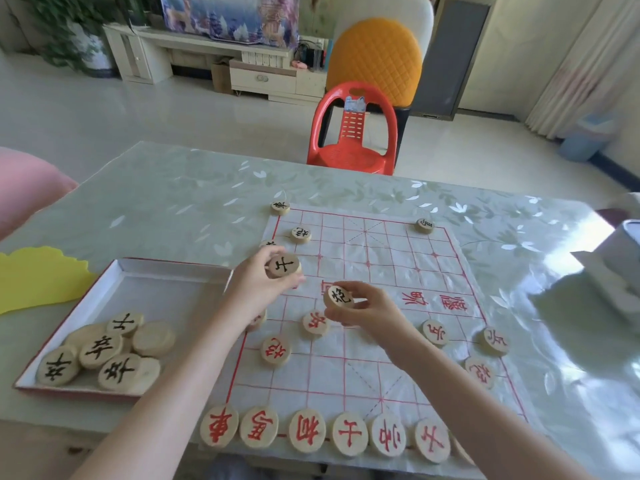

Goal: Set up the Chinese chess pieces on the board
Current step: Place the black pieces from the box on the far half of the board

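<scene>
Chess discs point(219, 426): pale wood, round, flat, characters in black or red. Left hand point(256, 285) pinches one black-marked disc point(284, 266) over the board point(381, 341), left middle; right hand point(370, 310) grips a second disc point(339, 296) just beside. Best practice: set each flat, centred on a far-side line crossing. Spares point(100, 349): tray point(156, 292), bench point(173, 202) left.

Far-side piece point(267, 243) half behind the left hand point(257, 286), near-side piece point(258, 322) mostly under its wrist.
</scene>
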`<act>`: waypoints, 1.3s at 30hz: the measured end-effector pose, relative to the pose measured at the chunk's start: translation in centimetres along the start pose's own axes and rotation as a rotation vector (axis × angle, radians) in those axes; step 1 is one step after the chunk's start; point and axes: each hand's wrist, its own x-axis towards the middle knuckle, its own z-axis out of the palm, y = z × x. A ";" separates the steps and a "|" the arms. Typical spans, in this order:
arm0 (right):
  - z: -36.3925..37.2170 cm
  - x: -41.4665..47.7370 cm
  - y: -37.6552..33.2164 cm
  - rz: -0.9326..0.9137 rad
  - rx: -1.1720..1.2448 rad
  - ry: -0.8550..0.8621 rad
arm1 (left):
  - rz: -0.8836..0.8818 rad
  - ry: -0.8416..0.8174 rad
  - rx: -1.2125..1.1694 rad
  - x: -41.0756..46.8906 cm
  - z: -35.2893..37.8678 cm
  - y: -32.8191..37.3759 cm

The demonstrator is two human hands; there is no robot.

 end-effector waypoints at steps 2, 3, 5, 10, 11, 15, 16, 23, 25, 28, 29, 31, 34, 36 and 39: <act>-2.2 0.4 0.3 0.008 -0.015 0.039 | 0.004 -0.028 -0.003 1.1 2.2 0.9; -3.3 0.7 0.4 0.010 -0.022 0.061 | 0.012 -0.042 -0.007 1.9 3.3 1.4; -5.5 1.7 0.8 0.010 -0.026 0.099 | 0.022 -0.066 0.026 3.5 5.3 2.3; -10.9 4.9 1.3 0.010 -0.025 0.159 | 0.061 -0.065 0.095 9.1 10.0 4.0; -11.8 5.7 1.5 0.008 -0.026 0.168 | 0.080 -0.052 0.126 10.5 11.1 4.1; -15.0 8.4 2.3 -0.032 -0.028 0.212 | 0.146 -0.018 0.230 16.6 15.5 5.2; -15.6 8.8 2.6 -0.042 -0.035 0.215 | 0.157 -0.008 0.244 18.0 16.6 5.4; -18.8 9.0 5.1 -0.080 -0.055 0.242 | 0.186 -0.013 0.416 24.4 22.3 4.9; -19.4 8.8 5.6 -0.082 -0.045 0.249 | 0.180 -0.018 0.448 24.9 23.1 4.2; -19.9 8.5 6.1 -0.086 -0.036 0.255 | 0.144 -0.014 0.461 25.0 23.6 3.2; -20.0 8.5 6.3 -0.088 -0.035 0.257 | 0.138 -0.016 0.463 25.0 23.6 3.0; -20.3 8.4 6.5 -0.085 -0.032 0.261 | 0.137 -0.028 0.481 24.9 23.6 3.0; -20.8 8.9 6.7 -0.090 -0.067 0.298 | 0.128 0.021 0.438 24.1 23.0 3.8; -21.5 10.0 7.1 -0.107 -0.118 0.371 | 0.141 0.042 0.363 23.1 22.3 4.2; -22.0 12.4 7.4 -0.137 -0.271 0.458 | 0.166 0.033 0.343 21.0 21.0 4.1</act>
